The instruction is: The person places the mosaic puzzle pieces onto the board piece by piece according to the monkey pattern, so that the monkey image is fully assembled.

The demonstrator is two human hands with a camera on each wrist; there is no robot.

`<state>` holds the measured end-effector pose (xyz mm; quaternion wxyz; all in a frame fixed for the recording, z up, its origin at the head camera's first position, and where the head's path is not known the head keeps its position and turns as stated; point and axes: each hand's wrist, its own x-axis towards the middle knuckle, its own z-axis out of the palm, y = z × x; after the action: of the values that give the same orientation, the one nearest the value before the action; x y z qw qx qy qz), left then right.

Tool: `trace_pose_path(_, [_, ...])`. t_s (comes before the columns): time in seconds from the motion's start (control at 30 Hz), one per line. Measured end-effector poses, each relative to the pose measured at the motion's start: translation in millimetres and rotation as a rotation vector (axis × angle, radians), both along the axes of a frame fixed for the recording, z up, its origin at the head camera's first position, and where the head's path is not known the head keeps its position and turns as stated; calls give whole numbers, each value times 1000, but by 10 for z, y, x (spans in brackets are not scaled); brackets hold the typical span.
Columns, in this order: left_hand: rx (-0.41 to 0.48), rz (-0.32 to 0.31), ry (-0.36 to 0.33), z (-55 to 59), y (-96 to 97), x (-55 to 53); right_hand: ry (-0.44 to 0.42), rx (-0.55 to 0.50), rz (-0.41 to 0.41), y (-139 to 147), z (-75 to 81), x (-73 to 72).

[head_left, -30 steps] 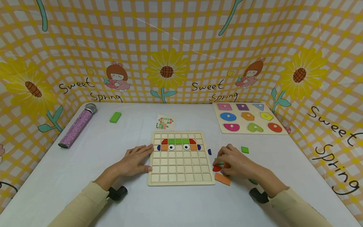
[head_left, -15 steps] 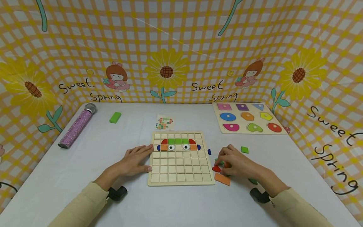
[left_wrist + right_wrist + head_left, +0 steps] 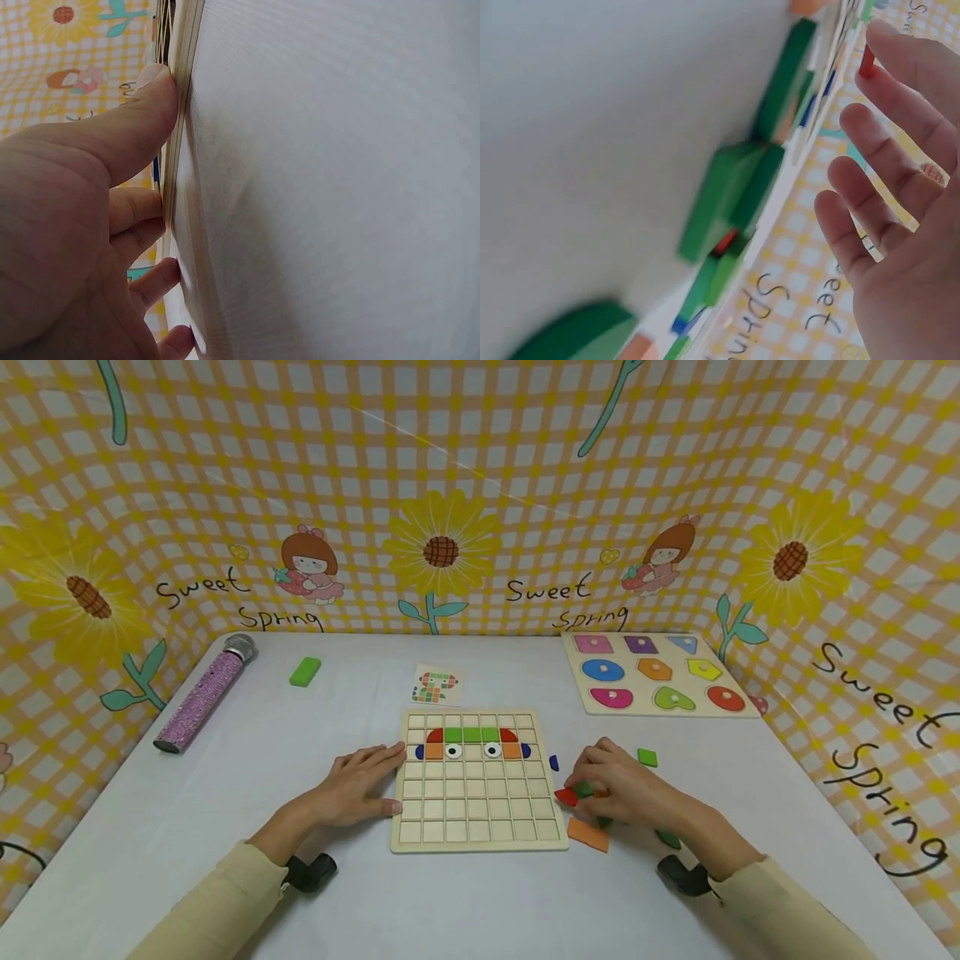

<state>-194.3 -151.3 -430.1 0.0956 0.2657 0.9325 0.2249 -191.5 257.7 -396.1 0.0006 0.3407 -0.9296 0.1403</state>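
Observation:
A wooden grid board (image 3: 480,814) lies at the table's middle, with red, green, orange, blue and eye tiles in its upper rows. My left hand (image 3: 352,787) rests along its left edge, thumb and fingertips touching the rim, as the left wrist view also shows. Right of the board, my right hand (image 3: 626,785) pinches a red tile (image 3: 867,61) between thumb and index finger, above the table. Under that hand lie several green tiles (image 3: 720,199), partly hidden in the head view. An orange tile (image 3: 588,834) sits just in front of them.
A small picture card (image 3: 437,684) lies behind the board. At back right is a shape puzzle (image 3: 660,689) with knobs. A glittery microphone (image 3: 206,693) and a green block (image 3: 305,672) are at left. A blue tile (image 3: 554,763) and a green tile (image 3: 647,757) lie at right.
The red tile has been lifted from the pile beside the board by my right hand, which has shifted slightly. The left hand has stayed in place.

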Motion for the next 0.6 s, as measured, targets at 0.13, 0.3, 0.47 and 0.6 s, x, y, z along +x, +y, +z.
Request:
trace_pose_path(0.13, [-3, 1, 2, -1, -1, 0, 29, -28, 18, -133, 66, -1])
trace_pose_path(0.3, [-5, 4, -1, -3, 0, -1, 44, -57, 13, -362, 116, -8])
trace_pose_path(0.47, [-6, 2, 3, -5, 1, -4, 34, -75, 3, -635, 134, -29])
trace_pose_path(0.6, [-8, 0, 7, -10, 2, -9, 18, -78, -8, -871, 151, -46])
